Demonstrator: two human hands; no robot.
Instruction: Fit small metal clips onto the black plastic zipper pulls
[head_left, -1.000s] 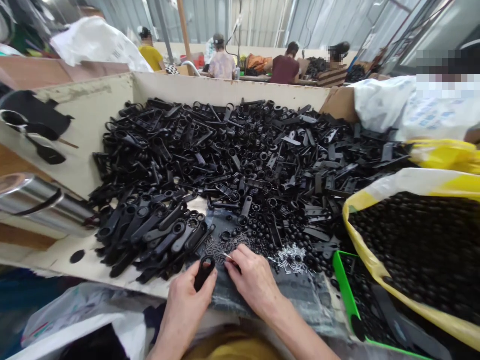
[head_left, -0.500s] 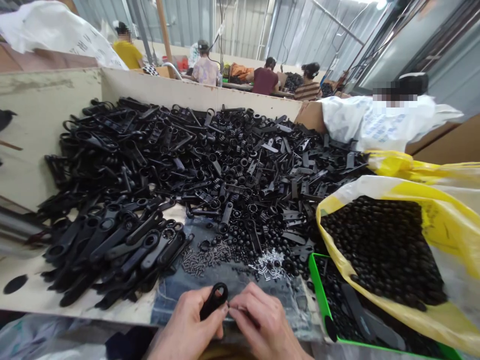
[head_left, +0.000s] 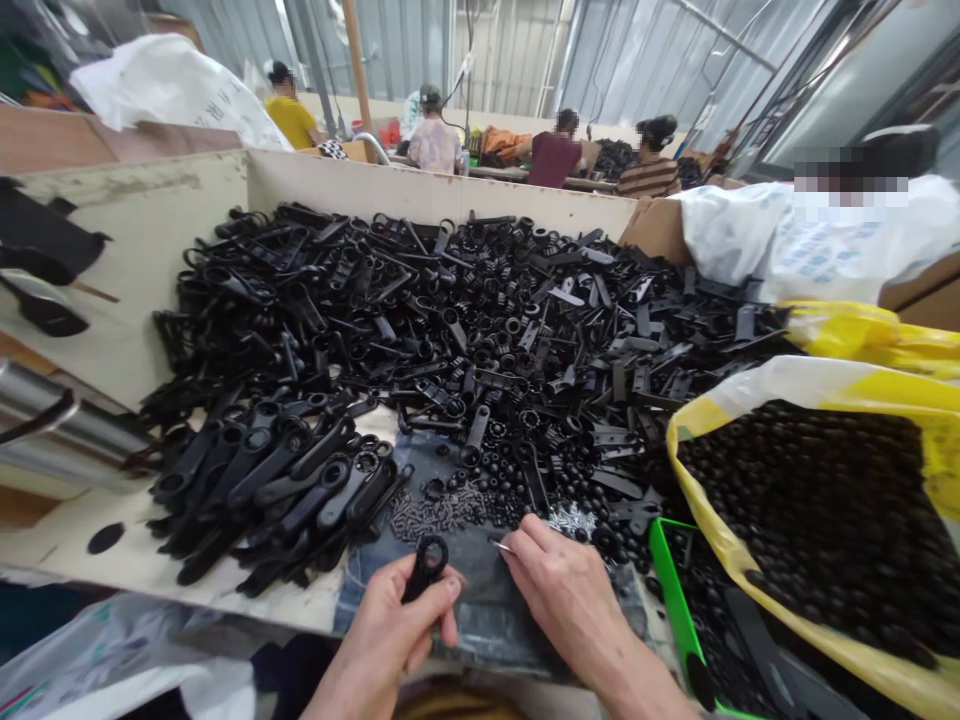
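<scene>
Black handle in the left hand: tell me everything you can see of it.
The black plastic handle is a narrow piece with an open ring at its top end. Its surface looks dull. It stands nearly upright, leaning slightly with the ring toward the right, gripped in the left hand, which hides its lower part. It is held above the dark denim cloth, and only the hand touches it.

Black plastic ring-headed lever (head_left: 426, 572) gripped near-upright in left hand (head_left: 394, 640), ring end on top, hole open, lower shank hidden behind thumb and fingers. Slim silver metal pin (head_left: 504, 547) pinched in right hand (head_left: 570, 595), bright tip jutting from fingers, pointing left toward lever, near but not touching it.
</scene>
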